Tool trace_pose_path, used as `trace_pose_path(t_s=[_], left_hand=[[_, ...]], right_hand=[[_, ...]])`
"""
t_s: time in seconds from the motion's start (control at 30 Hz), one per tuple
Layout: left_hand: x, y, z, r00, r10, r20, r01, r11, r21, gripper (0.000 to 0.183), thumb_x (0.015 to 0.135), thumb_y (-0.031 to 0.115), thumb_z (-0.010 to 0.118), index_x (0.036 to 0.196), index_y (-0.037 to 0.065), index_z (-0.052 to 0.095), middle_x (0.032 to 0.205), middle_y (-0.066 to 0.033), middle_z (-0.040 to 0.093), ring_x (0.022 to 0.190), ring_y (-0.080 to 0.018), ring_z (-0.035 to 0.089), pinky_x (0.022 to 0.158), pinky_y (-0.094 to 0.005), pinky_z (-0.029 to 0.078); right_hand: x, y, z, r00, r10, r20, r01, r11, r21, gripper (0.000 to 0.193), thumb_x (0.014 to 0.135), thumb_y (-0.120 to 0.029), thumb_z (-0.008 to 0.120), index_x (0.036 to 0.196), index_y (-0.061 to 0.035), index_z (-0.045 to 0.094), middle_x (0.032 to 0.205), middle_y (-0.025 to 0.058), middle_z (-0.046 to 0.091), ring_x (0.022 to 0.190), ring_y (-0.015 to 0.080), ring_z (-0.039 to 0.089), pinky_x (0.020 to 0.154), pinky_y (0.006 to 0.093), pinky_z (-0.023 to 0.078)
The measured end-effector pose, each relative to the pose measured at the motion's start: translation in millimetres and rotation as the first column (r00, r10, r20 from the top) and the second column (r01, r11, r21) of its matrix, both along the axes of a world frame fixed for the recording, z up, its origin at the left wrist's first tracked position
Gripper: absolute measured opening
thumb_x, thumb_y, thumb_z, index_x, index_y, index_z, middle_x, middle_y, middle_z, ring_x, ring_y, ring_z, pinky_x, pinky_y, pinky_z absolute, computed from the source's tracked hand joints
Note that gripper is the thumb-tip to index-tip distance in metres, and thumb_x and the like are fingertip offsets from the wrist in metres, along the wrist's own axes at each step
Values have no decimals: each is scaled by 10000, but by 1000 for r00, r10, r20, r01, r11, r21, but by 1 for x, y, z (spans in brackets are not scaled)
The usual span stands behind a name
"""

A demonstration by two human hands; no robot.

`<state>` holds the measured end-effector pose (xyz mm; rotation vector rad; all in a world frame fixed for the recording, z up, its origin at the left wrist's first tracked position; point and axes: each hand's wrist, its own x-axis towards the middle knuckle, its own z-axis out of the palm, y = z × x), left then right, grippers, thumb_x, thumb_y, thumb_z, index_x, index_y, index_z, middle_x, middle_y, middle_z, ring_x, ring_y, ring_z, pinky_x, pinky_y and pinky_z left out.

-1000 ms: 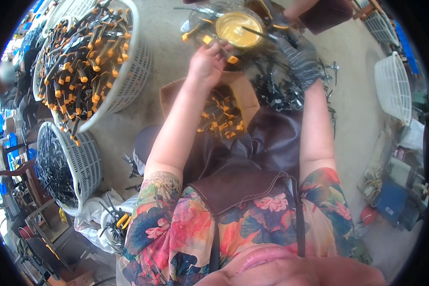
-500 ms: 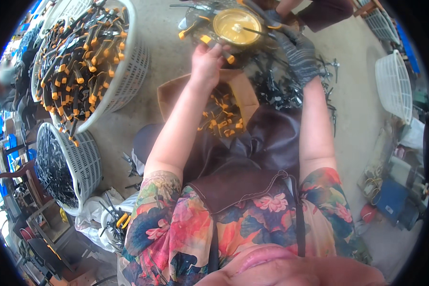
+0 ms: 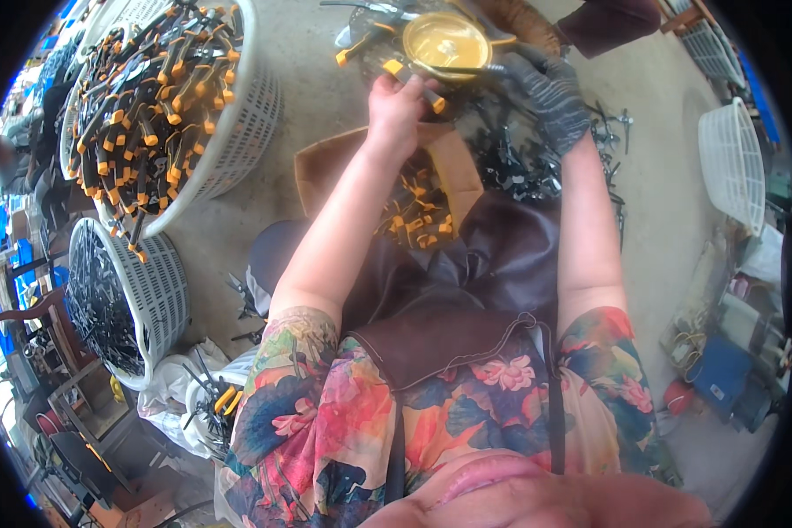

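My left hand (image 3: 394,113), bare, is closed round black-and-orange handle grips (image 3: 436,99); their orange ends stick out on both sides of the fingers. In a grey striped glove, my right hand (image 3: 550,101) is closed on dark metal pliers (image 3: 495,69). A slim dark handle reaches from it leftward across the near side of a round bowl (image 3: 489,42) of yellow paste or liquid. Whether its tip touches the yellow stuff cannot be made out. Below my hands, an open cardboard box (image 3: 326,167) holds many loose black-and-orange grips (image 3: 418,211).
Bare metal pliers (image 3: 515,163) lie heaped under my right hand. At the left stand a big white basket (image 3: 238,132) of orange-gripped pliers and a smaller basket (image 3: 163,282) of dark metal parts. An empty white basket (image 3: 730,167) is at right; someone's dark-clothed leg (image 3: 612,25) at top.
The dark handle in my right hand has swung from the middle of the bowl to its near side. My left hand has shifted slightly right, still holding the grips.
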<state>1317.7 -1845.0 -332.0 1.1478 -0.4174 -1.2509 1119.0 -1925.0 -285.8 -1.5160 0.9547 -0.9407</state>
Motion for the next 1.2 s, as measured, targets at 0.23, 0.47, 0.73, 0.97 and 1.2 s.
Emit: trace_pose_path(t_s=[0.23,0.47,0.73,0.97,1.2], left_hand=[[9,5,12,999,24,-40,-26,999,-37,194,960,74,467,1135,-3,436,1093,-148,587,960,-253,629,798,-355,547],[40,5,27,928,129,-349,-166,983,-79,239,985,140,431,1158,-24,412,1055,-179,581,954,-301,628,800,-366,579],[46,7,28,918,104,-383,-160,980,-117,244,989,124,412,1157,-53,401,1035,-181,578,960,-310,627,769,-352,589],[39,15,39,957,134,-259,-170,978,-121,271,977,135,455,1181,-32,392,1034,-165,579,959,-300,630,780,-376,569],[-23,35,54,978,176,-113,-169,983,69,388,951,142,514,1254,63,285,1105,-113,531,900,-228,613,726,-346,552]], right_hand=[[-13,4,8,952,-124,279,27,944,328,257,892,-190,618,1083,-19,615,909,83,676,633,83,597,515,192,477],[7,44,38,949,-47,313,47,999,6,251,892,-163,633,1071,13,624,857,74,683,633,86,610,547,214,496],[21,64,47,982,-84,172,82,996,18,259,887,-164,644,1082,6,627,804,30,653,633,53,594,528,190,459],[23,66,43,986,36,162,-16,992,-123,255,884,-158,647,1074,11,633,801,21,653,656,53,594,562,205,469],[48,60,6,998,-31,-50,-5,803,-596,190,882,-144,641,1020,-14,656,772,33,645,642,66,600,561,226,471]])
